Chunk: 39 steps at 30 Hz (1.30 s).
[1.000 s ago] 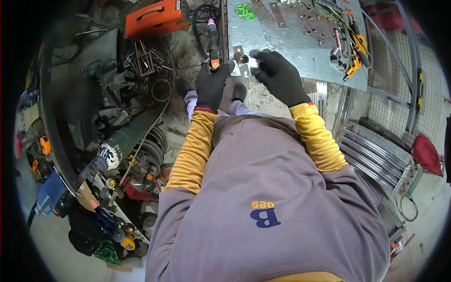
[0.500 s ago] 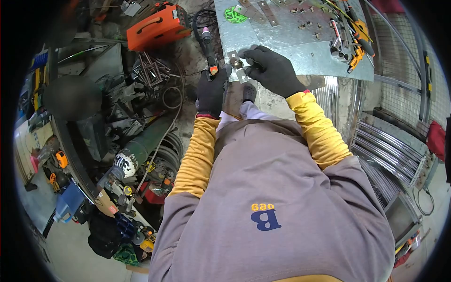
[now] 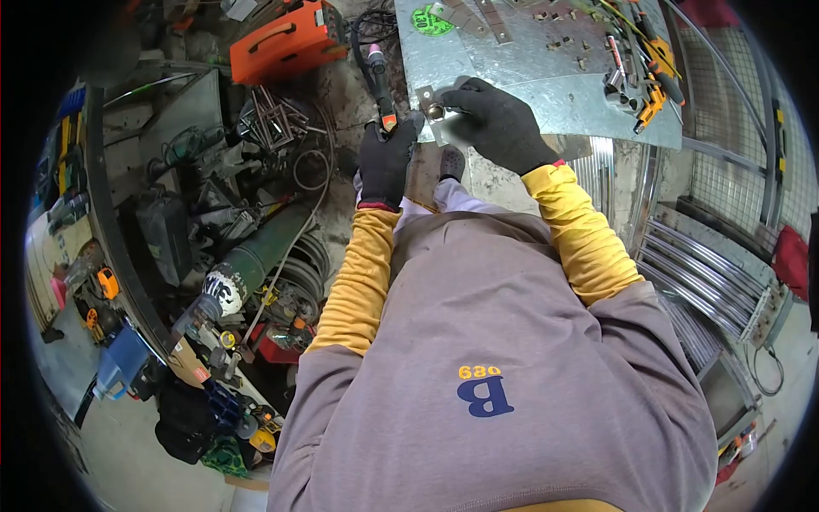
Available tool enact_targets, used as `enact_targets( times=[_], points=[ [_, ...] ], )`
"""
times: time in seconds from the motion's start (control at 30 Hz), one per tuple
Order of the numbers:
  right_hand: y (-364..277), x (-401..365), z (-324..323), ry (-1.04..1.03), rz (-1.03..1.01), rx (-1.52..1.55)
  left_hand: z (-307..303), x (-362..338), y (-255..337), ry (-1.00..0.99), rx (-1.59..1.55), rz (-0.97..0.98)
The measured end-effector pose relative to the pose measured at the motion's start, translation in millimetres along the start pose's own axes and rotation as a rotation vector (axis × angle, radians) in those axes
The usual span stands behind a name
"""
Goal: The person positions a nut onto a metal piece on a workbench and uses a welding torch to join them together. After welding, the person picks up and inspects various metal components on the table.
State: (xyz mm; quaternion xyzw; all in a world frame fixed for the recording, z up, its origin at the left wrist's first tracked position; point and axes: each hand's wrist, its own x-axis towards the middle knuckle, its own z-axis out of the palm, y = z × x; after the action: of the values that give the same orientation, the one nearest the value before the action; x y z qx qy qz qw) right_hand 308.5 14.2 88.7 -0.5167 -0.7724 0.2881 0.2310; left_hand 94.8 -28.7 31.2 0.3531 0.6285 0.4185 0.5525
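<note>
My left hand (image 3: 386,166), in a black glove, is closed around a TIG welding torch (image 3: 376,77) whose pink nozzle points away from me. By the near left corner of the metal table (image 3: 520,94) lies a flat metal strip (image 3: 426,93) with holes. A small round metal piece (image 3: 436,111) rests on the strip's middle. My gloved right hand (image 3: 503,128) has its thumb and forefinger pinched at that round piece. Part of the strip's near end is behind the blurred fingers.
More flat strips (image 3: 465,17) and several small clips (image 3: 563,43) lie farther back on the table. Tools, including an orange-handled one (image 3: 650,111), sit at its right. An orange welding machine (image 3: 286,43) stands left. A green gas cylinder (image 3: 256,260) lies among metal scrap.
My right fingers have shifted slightly around the small round piece. The torch stays in my left hand, which has barely moved. The whole view has shifted a little.
</note>
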Motion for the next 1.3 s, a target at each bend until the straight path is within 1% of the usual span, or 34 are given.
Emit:
enact_targets(
  times=[0.43, 0.63, 0.73, 0.8, 0.93, 1.03, 1.1, 1.13, 1.2, 1.3],
  points=[
    [-3, 0, -2, -0.023, -0.005, 0.007, -1, 4, -5, -0.016, -0.010, -0.023],
    [-2, 1, -1, -0.024, -0.013, -0.023, -1, 4, -4, -0.015, 0.003, 0.002],
    [-2, 1, 1, -0.028, 0.013, 0.018, 0, 5, -4, -0.030, -0.026, 0.008],
    [-2, 1, 2, 0.012, 0.014, -0.026, 1, 4, -5, -0.004, -0.032, 0.004],
    [-2, 1, 4, 0.040, 0.016, -0.020, 1, 3, -4, -0.004, -0.029, 0.012],
    [-1, 0, 5, 0.015, 0.047, -0.015, 2, 4, -6, 0.008, -0.042, 0.001],
    [-1, 0, 5, 0.024, 0.041, -0.006, 2, 5, -7, -0.002, -0.124, -0.078],
    [-1, 1, 5, 0.023, 0.040, -0.006, 2, 6, -8, -0.001, -0.124, -0.078],
    [-1, 1, 5, 0.020, 0.042, -0.029, 1, 6, -9, -0.012, -0.069, -0.011],
    [-1, 1, 4, 0.014, 0.044, -0.031, 2, 6, -7, -0.013, -0.053, 0.029]
  ],
)
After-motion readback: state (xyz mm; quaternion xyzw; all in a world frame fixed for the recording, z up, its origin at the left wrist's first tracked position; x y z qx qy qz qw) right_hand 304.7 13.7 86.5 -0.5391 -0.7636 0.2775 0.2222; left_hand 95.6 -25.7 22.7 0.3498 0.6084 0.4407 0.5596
